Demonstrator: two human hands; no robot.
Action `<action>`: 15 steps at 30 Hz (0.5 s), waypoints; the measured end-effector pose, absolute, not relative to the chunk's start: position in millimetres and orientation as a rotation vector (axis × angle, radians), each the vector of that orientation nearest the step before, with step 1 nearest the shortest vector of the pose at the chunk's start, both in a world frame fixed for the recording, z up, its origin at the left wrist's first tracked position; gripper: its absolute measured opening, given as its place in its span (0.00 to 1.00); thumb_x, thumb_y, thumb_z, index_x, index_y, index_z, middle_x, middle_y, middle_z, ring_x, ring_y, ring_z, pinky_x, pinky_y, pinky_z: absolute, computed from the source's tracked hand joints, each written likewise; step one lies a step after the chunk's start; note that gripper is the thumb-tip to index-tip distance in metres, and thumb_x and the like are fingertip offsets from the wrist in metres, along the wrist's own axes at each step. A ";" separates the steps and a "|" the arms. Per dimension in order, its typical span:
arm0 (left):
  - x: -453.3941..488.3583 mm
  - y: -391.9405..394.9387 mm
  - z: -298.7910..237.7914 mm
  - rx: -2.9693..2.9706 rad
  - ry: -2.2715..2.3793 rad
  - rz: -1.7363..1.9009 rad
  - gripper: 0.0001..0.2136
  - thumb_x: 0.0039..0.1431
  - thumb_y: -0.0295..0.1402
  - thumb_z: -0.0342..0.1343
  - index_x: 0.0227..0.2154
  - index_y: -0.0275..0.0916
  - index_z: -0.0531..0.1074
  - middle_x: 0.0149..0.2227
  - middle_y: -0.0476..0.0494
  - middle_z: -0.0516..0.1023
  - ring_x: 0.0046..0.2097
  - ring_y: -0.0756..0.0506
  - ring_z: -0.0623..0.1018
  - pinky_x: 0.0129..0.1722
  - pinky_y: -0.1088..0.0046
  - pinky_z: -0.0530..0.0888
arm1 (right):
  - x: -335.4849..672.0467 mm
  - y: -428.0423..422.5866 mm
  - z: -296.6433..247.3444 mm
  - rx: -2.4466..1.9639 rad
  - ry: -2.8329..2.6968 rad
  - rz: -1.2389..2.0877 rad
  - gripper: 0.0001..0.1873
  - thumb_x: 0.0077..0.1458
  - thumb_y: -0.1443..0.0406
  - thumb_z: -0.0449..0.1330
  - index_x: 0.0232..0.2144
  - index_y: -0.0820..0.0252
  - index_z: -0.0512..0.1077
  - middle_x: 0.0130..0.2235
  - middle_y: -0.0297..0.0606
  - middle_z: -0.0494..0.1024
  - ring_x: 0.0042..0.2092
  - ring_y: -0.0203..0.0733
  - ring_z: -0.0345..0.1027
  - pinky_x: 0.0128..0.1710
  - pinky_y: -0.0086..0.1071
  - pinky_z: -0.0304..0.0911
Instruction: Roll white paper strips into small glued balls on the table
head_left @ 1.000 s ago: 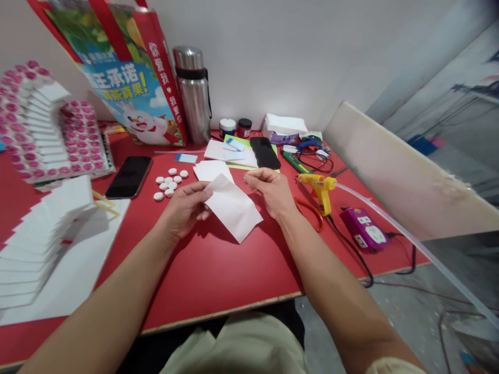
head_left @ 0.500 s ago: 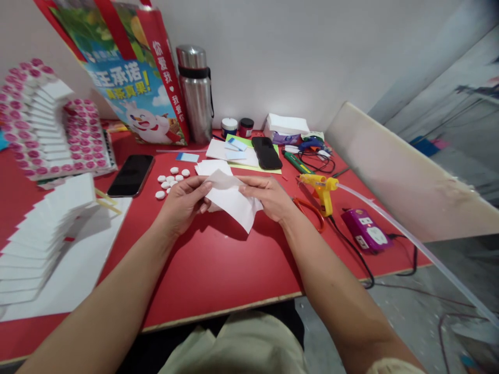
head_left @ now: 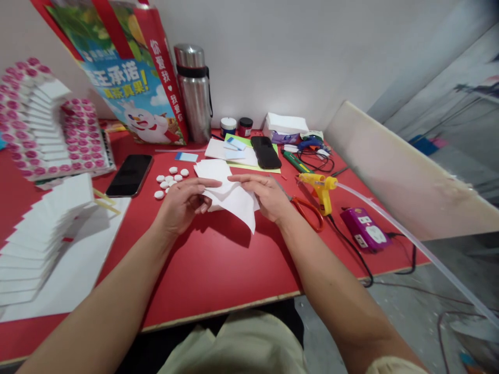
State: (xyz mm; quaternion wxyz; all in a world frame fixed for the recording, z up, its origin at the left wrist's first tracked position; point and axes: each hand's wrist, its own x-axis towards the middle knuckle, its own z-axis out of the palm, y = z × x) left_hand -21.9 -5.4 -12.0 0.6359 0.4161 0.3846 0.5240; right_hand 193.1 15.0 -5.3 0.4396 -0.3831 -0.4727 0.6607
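Note:
A thin white sheet of paper [head_left: 236, 203] is held between my two hands above the red table, its near corner hanging down. My left hand [head_left: 186, 203] grips the left edge, with the index finger stretched along the top. At the other edge my right hand [head_left: 268, 196] pinches the paper, its index finger also laid along the top. The upper part of the paper is bent over under the fingers. Just behind lies a stack of white paper [head_left: 212, 169], partly covered by the sheet. Several white round pieces [head_left: 168, 179] lie beyond my left hand.
On the right are orange-handled pliers [head_left: 312, 214], a yellow glue gun [head_left: 322, 189] with a long glue stick, and a purple power strip [head_left: 365, 229]. A phone [head_left: 130, 175], fanned white pieces [head_left: 42, 239] and a steel flask [head_left: 194, 98] stand left. The table's front edge [head_left: 222, 314] is close.
Both index fingers have moved inward along the top of the paper, and its upper part is now bent over. The hanging corner has shifted slightly right.

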 end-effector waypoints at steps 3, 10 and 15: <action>-20.2 -6.3 -10.4 0.958 0.906 1.220 0.10 0.52 0.35 0.66 0.34 0.34 0.85 0.22 0.43 0.76 0.22 0.51 0.71 0.18 0.78 0.61 | 196.7 14.9 -4.8 -0.950 -1.271 1.595 0.15 0.49 0.62 0.66 0.40 0.56 0.84 0.37 0.34 0.83 0.36 0.37 0.71 0.36 0.30 0.64; -16.4 -9.8 -8.3 0.997 0.880 1.153 0.10 0.49 0.34 0.71 0.34 0.35 0.85 0.22 0.47 0.75 0.20 0.55 0.66 0.18 0.79 0.59 | 200.7 15.3 -3.1 -1.086 -1.325 1.703 0.30 0.53 0.41 0.66 0.45 0.58 0.83 0.30 0.36 0.79 0.26 0.33 0.64 0.23 0.27 0.56; -17.3 -10.2 -8.3 1.004 0.857 1.132 0.10 0.50 0.34 0.71 0.35 0.36 0.85 0.21 0.50 0.71 0.19 0.57 0.63 0.17 0.81 0.58 | 196.7 12.2 -6.2 -1.074 -1.371 1.690 0.20 0.43 0.52 0.76 0.33 0.60 0.83 0.32 0.36 0.82 0.31 0.36 0.71 0.31 0.29 0.65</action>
